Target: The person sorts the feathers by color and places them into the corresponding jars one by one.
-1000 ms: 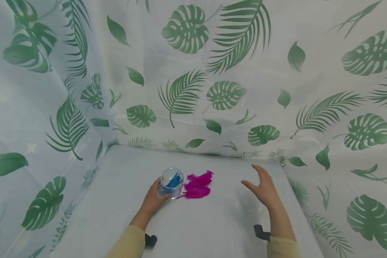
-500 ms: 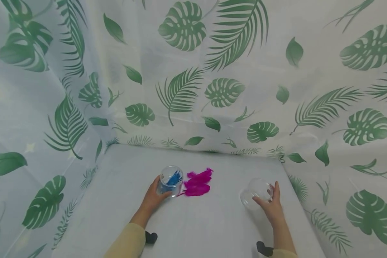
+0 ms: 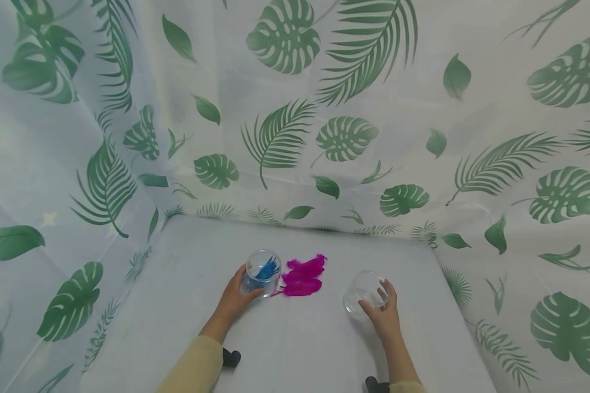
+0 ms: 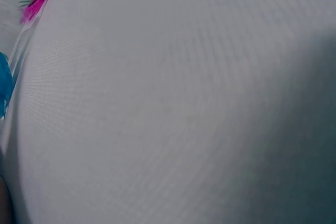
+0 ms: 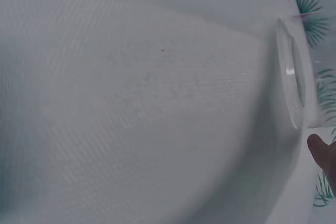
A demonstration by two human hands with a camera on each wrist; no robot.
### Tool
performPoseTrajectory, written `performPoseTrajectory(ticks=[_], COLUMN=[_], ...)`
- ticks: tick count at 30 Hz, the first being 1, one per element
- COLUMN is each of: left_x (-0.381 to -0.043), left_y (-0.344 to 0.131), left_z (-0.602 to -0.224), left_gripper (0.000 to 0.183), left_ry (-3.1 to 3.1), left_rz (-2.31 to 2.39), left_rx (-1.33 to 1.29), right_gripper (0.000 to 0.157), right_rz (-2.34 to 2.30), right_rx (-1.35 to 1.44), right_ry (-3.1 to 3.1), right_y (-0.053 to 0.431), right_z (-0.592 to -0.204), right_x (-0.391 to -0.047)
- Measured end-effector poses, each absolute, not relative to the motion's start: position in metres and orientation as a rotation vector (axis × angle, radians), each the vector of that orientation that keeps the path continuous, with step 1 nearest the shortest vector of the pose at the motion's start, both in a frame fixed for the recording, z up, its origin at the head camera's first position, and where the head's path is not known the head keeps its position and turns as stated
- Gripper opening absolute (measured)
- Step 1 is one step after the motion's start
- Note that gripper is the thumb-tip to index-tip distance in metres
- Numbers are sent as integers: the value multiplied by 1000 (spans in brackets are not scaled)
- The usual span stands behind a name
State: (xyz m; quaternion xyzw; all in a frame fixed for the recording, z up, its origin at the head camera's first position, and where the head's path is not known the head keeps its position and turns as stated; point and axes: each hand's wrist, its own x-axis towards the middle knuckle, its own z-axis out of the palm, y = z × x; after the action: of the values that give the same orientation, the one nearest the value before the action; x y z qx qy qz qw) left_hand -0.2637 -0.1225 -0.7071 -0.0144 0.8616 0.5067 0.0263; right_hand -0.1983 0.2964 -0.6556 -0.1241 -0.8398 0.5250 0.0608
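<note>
My left hand (image 3: 237, 293) grips a clear round jar (image 3: 251, 287) with blue feathers (image 3: 267, 269) inside. At the left wrist view's edge only a sliver of the blue (image 4: 4, 85) shows. Beside that jar, to its right, lie several magenta feathers (image 3: 302, 277) on the white table. My right hand (image 3: 385, 316) holds a second clear jar (image 3: 358, 299), with thumb and fingers on either side of it. This jar is tilted, and I see nothing inside it. In the right wrist view its round end (image 5: 291, 72) is close over the table, with the thumb (image 5: 317, 148) near it.
The white table (image 3: 305, 344) runs back to a pale curtain (image 3: 285, 191) printed with green leaves, which also hangs at both sides. Black straps or mounts (image 3: 232, 358) sit at both wrists.
My right hand came down from its spread pose, took hold of the clear jar and has moved left with it toward the magenta feathers. My left hand has stayed on its jar.
</note>
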Motion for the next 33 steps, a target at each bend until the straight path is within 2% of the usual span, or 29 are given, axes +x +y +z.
performPoseTrajectory(ticks=[11,18,28,30,33], left_x=[-258,-250,-246,-242,-226], left_y=[-130,-148,-163,-163,-158], left_z=[-700,-705,-703,-701,-692], left_gripper=[102,106,103,101,85], left_ry=[2646,2680,2659,2711,2902], left_rz=[1601,1564,1615,1638,1685], left_rx=[-26,-96,-97,-95,-98], right_gripper=[106,106,105,105,106], right_rz=[1653,1635,1597,1607,1608], right_rx=[-421,-409,-404,-396,-412], right_ry=[-2508,-2503,-2518,-2510,-2518], right_y=[296,303,307,305,303], right_z=[-669,-668,-664,-664,-665], right_x=[-197,-197,-202,-203,-202])
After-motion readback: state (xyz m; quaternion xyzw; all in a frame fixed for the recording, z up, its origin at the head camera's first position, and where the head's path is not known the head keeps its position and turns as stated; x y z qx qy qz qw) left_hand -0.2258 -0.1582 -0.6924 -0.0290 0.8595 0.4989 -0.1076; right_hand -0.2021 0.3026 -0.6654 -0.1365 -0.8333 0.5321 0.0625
